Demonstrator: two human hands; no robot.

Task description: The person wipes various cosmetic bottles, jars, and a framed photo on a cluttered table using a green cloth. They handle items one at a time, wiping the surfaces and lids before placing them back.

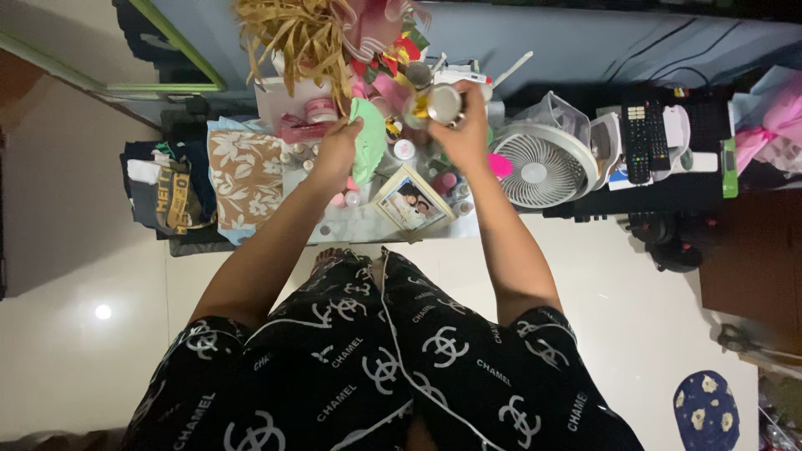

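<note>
Cluttered low table (368,225) on pale floor | left hand (338,150) pinches green cloth (368,138), poised for wiping | right hand (464,134) clamps silvery jar (443,103), lifted clear of bottles.

We saw a soft matt light-green cloth (366,138) in the left hand (337,150) and a small round jar with a shiny metallic lid (441,103) in the right hand (464,134). The white plastic fan (541,170) looked smooth; the cream floor tiles (83,334) were glossy.
</note>
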